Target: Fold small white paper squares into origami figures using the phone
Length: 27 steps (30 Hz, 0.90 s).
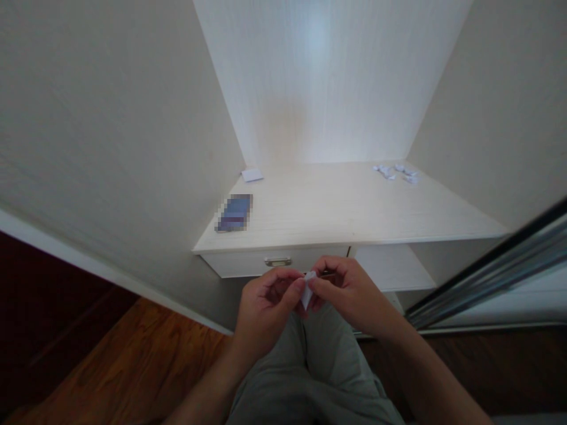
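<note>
A small folded piece of white paper (306, 295) is pinched between my two hands, above my lap and in front of the shelf edge. My left hand (271, 301) grips its left side with thumb and fingers. From the other side, my right hand (345, 289) presses the paper with its thumb, the fingers curled behind. Part of the paper is hidden by the fingers. Several small white folded paper pieces (405, 172) lie at the back right of the shelf. In the back left corner rests a flat white stack of paper (252, 175).
A blurred-out dark blue rectangular object (234, 213) lies on the left of the white shelf (319, 206). Below it is a drawer with a metal handle (277, 261). Side panels enclose the shelf, and a metal sliding-door edge (487, 271) stands at right.
</note>
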{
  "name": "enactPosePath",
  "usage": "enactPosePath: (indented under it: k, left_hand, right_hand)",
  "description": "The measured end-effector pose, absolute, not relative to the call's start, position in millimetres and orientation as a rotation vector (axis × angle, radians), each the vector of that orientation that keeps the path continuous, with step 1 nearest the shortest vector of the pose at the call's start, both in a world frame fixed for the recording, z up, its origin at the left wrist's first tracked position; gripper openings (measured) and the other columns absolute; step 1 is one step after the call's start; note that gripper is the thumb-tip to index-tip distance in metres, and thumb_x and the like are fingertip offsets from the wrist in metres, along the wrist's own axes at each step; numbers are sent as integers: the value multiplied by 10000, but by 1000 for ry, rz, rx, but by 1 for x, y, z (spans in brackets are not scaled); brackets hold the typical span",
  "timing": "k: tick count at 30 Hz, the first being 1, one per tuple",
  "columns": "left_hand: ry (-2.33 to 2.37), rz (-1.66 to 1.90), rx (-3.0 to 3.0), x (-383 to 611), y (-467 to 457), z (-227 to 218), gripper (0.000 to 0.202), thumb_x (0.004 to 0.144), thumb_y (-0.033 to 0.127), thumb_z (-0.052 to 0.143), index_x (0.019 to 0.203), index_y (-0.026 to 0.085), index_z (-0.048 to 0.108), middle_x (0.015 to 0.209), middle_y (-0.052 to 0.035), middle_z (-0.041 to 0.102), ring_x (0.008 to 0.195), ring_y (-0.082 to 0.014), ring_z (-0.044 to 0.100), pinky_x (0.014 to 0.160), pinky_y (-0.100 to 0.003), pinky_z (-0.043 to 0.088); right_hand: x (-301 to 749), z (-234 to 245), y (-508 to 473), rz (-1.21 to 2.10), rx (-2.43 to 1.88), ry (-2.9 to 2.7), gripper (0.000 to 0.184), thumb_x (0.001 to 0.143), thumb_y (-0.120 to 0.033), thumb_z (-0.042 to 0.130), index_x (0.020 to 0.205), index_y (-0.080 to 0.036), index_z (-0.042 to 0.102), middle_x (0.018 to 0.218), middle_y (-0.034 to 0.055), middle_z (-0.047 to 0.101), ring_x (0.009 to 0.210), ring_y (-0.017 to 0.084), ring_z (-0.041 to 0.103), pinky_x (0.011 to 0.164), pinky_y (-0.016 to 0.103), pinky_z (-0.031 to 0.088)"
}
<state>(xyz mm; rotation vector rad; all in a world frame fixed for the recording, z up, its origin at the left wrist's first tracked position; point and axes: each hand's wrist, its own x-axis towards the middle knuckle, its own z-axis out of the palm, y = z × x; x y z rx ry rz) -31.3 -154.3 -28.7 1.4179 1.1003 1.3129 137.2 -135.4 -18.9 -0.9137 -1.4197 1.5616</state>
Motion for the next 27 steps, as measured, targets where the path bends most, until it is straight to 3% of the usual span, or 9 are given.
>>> enactPosePath:
  k: [8,14,22,27]
  left_hand:
    - [1119,1310,1504,-32,-154,-35,124,911,308,668,943,189,673,672,12,696,518,-117,650,498,-195,510]
    - [1209,1152,1812,-38,-157,-35,128,963,325,590,967,205,635,764,-15,681,657,-143,663,633,-236,521]
    - [1283,1082,1948,-38,-155,-33,120,1005,301,505,962,210,571,679,22,624,603,-137,592,619,-242,414]
    - [1318,1034,2004,-36,-156,-32,136,1011,309,487,969,209,569,731,0,651,658,-159,608,641,-256,406]
  right_hand:
    - [138,-15,-136,1479,-972,-1492,238,905,-376,666,787,-171,646,670,21,702,634,159,693,608,273,555]
    - [141,-14,-136,1413,-1021,-1529,224,911,-389,669,821,-184,656,679,22,708,648,168,696,610,278,531]
    - [139,-16,-135,1389,-1042,-1567,178,915,-340,645,818,-190,643,689,28,723,653,172,698,622,284,525]
    - [138,-17,-132,1324,-1140,-1594,89,878,-245,632,811,-190,653,680,27,707,644,176,682,599,282,503]
